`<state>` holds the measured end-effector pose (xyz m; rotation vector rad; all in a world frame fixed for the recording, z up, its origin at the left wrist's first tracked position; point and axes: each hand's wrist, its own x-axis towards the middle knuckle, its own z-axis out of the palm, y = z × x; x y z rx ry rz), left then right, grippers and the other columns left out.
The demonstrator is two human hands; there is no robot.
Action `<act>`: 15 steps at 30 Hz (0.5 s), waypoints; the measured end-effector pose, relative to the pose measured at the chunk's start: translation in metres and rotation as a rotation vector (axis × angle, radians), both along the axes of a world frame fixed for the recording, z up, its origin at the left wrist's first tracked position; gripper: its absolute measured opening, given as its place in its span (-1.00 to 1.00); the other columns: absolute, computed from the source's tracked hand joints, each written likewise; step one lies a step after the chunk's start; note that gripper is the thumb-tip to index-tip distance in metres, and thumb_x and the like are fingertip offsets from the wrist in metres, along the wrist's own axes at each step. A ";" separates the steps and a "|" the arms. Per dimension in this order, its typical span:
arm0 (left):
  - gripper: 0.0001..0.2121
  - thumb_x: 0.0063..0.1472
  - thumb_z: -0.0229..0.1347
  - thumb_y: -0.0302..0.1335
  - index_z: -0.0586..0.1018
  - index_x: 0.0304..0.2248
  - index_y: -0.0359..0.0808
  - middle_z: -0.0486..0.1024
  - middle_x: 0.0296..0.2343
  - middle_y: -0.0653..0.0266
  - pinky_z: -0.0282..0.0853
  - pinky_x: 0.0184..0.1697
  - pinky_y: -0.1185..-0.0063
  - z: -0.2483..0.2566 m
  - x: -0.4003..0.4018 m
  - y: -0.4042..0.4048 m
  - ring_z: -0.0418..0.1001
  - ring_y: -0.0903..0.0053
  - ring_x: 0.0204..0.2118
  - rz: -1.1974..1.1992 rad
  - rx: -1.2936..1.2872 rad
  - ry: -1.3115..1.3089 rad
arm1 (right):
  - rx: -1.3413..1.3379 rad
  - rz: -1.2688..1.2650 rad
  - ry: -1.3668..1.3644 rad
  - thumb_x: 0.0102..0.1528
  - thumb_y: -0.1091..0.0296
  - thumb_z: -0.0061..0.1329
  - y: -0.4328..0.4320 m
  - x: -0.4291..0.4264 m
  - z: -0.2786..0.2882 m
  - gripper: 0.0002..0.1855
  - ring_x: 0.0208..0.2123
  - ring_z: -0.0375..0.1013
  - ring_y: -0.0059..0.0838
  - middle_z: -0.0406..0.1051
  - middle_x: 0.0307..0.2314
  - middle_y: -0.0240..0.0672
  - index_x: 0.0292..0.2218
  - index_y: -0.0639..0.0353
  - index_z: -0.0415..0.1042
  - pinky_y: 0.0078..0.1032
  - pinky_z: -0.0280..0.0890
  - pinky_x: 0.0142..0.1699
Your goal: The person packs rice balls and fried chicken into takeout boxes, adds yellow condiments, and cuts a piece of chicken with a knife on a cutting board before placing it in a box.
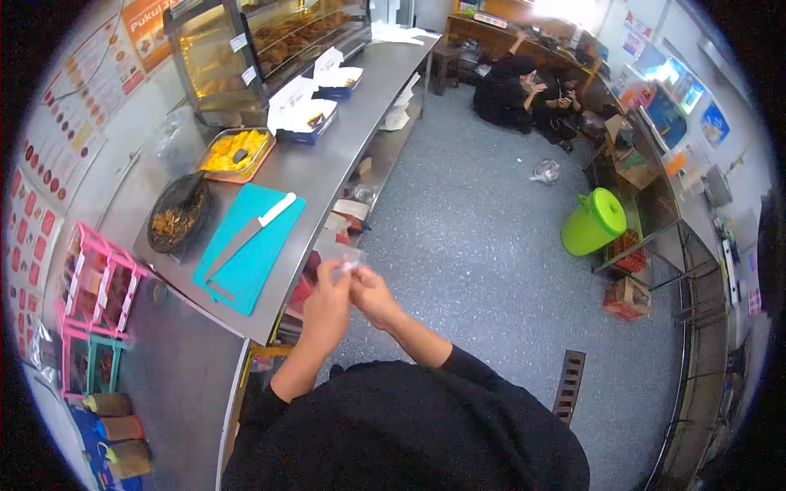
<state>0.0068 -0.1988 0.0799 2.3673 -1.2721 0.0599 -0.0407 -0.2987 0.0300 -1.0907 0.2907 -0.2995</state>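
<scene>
Both my hands are close together over the floor, just right of the steel counter's edge. Between their fingertips is a small clear plastic bag [345,253], with something pinkish-white at the pinch. My left hand [328,301] grips it from the left, my right hand [374,297] from the right. On the counter [331,166] lies a teal cutting board [270,251] with a white-handled knife [242,239] across it. A dark stone mortar [178,215] holding brown paste stands left of the board. Behind the board is a tray of yellow food [236,153] with a dark piece on top.
Open food boxes [307,119] stand farther along the counter beside a glass display case [215,61]. Pink plastic racks [101,282] are at the left. Two people [506,92] in dark clothes sit low at the back. A green lidded bin [592,221] stands at the right near shelving.
</scene>
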 end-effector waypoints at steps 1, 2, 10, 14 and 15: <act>-0.73 0.07 -0.14 -0.54 0.35 -0.18 -0.31 0.20 -0.14 0.05 0.36 -0.41 0.34 0.001 -0.006 -0.004 0.41 0.14 -0.36 -0.073 0.014 -0.013 | 0.388 0.055 -0.033 0.08 0.46 -0.27 -0.004 -0.003 0.004 -0.74 -0.26 0.35 -0.50 0.32 -0.26 -0.36 -0.16 0.24 0.24 -0.53 0.28 -0.16; -0.73 0.05 -0.12 -0.54 0.36 -0.20 -0.35 0.20 -0.13 0.03 0.36 -0.40 0.34 0.003 -0.008 -0.010 0.41 0.16 -0.34 -0.121 0.054 0.017 | 0.364 0.116 0.012 0.13 0.30 -0.31 -0.018 0.001 -0.021 -0.61 -0.14 0.30 -0.42 0.26 -0.15 -0.25 -0.01 0.19 0.11 -0.47 0.19 -0.02; -0.72 0.00 -0.07 -0.52 0.41 -0.24 -0.38 0.18 -0.10 0.06 0.33 -0.23 0.36 -0.020 -0.039 -0.032 0.34 0.17 -0.20 -0.282 -0.153 -0.174 | 0.861 0.370 -0.433 -0.19 -0.42 -0.21 -0.030 0.005 -0.039 -0.05 0.02 0.10 -0.31 -0.01 0.05 -0.21 0.08 0.03 -0.03 -0.32 -0.05 0.12; -0.77 0.04 -0.07 -0.50 0.41 -0.28 -0.42 0.16 -0.09 0.06 0.34 -0.24 0.39 -0.023 -0.046 -0.027 0.35 0.16 -0.23 -0.298 -0.072 -0.144 | 0.888 0.348 -0.476 -0.41 -0.57 -0.13 -0.029 0.013 -0.039 0.11 0.04 0.07 -0.27 -0.01 0.05 -0.24 0.08 -0.11 -0.01 -0.29 0.01 0.09; -0.77 0.04 -0.07 -0.51 0.41 -0.28 -0.42 0.15 -0.08 0.05 0.35 -0.27 0.39 -0.025 -0.048 -0.027 0.37 0.16 -0.26 -0.295 0.021 -0.053 | 0.904 0.284 -0.516 -0.33 -0.53 -0.14 -0.030 0.014 -0.037 0.02 0.03 0.09 -0.29 0.03 0.03 -0.25 0.06 -0.10 0.04 -0.30 0.04 0.07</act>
